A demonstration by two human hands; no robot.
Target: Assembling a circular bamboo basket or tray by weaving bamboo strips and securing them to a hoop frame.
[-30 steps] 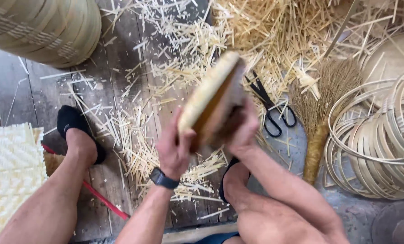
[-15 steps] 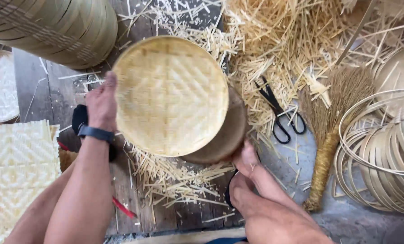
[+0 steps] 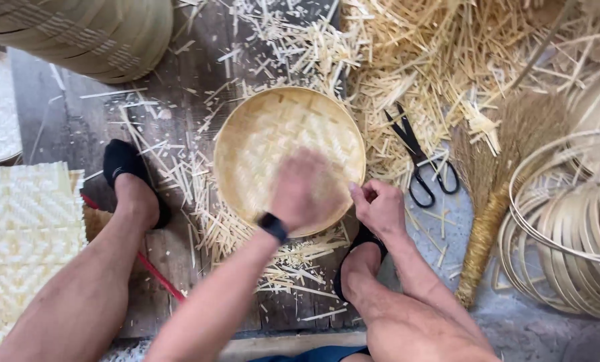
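Note:
A round woven bamboo tray point(image 3: 266, 134) lies hollow side up on the plank floor between my feet. My left hand point(image 3: 303, 191), with a dark watch on the wrist, is blurred by motion. It lies flat inside the tray near the near rim and holds nothing. My right hand point(image 3: 380, 209) is at the tray's near right rim, with the fingers curled and the thumb on the edge.
Black scissors point(image 3: 421, 164) lie right of the tray on bamboo scraps point(image 3: 414, 53). A straw broom point(image 3: 491, 201) and bamboo hoops point(image 3: 568, 234) are at right. Woven mats point(image 3: 25, 234) are at left and stacked baskets point(image 3: 79, 33) at top left. A red stick point(image 3: 154, 269) lies by my left foot point(image 3: 122, 164).
The tray was held up on edge in both hands, then turned flat. Now it rests on the floor. My left hand moved from its left rim to its inside.

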